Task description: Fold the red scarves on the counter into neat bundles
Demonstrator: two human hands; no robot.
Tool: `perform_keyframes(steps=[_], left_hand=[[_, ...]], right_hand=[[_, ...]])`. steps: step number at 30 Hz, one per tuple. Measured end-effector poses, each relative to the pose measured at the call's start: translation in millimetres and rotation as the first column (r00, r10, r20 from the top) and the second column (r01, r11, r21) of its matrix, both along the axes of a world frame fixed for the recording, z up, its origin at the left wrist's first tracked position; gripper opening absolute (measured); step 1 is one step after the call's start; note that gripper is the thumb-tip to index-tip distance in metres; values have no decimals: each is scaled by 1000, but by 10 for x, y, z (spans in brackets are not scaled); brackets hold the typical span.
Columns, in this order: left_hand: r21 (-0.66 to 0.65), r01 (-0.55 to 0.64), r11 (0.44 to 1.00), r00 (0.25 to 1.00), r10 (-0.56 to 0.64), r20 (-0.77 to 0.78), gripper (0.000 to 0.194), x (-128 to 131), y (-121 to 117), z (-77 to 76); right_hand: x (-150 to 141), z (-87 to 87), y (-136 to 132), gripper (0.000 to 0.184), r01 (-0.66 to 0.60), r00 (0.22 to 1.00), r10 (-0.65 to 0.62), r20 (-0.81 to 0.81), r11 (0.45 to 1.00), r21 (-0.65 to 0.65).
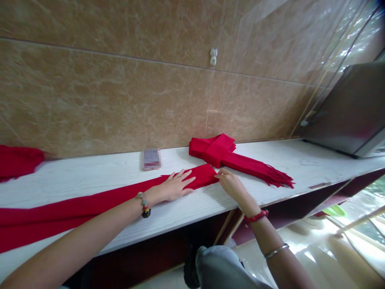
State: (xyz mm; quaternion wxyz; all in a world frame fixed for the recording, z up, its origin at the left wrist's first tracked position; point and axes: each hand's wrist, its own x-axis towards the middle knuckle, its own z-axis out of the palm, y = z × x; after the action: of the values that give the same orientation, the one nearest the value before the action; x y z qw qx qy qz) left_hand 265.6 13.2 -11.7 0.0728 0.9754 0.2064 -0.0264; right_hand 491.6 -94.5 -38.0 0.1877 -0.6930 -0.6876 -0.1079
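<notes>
A long red scarf (120, 197) lies stretched along the white counter, running off the left edge of the view. Its right end is folded into a narrow, flat strip. My left hand (173, 187) rests flat on this strip, fingers spread. At the strip's right end, my right hand (230, 184) pinches the corner of the cloth between thumb and fingers. Just behind, a second red scarf (213, 149) lies folded over itself, its fringed tail pointing right along the counter.
The white counter (99, 166) runs along a brown marbled wall. A small flat packet (151, 159), blurred, lies near the wall. More red cloth (19, 161) is at the far left. A large grey box-shaped object (349, 108) stands at the right end. Below are open shelves.
</notes>
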Motion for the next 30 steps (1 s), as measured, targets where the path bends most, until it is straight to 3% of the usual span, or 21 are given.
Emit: perform_keyframes(steps=[4,9,13,16,19,21,24,27,30], left_hand=[[21,53,998,998,-53,26,50,-103,-17,-70],[56,112,992,990,-116,80,45,-79,69,-143],[125,79,989,988,-94,121,43,-154,64,-187],[177,62,982,987,-87,139,45,-214,35,-212],[190,91,978,984,-118,136,46,-232,24,-225],[183,101,978,982,-127,139,44,-235,27,-229],[167,98,981,981,-124,150,42,-267,36,-224],[156,98,983,981,-122,153,39,-342,50,-192],[173,84,981,984,-109,143,35,-389,50,-115]], right_hand=[[-38,91,47,35,-16,999,15,44,1000,18],[-251,220,355,30,-134,989,130,67,989,65],[-364,44,549,35,-151,980,159,120,986,-77],[-328,-169,573,40,-139,973,155,170,985,-101],[-265,-254,567,40,-181,965,199,172,977,-116],[-222,-198,560,39,-201,967,218,135,971,-129],[-124,21,493,37,-214,975,220,34,969,-123],[10,259,315,31,-238,971,235,-46,968,-81],[92,358,105,26,-293,955,288,-76,953,-79]])
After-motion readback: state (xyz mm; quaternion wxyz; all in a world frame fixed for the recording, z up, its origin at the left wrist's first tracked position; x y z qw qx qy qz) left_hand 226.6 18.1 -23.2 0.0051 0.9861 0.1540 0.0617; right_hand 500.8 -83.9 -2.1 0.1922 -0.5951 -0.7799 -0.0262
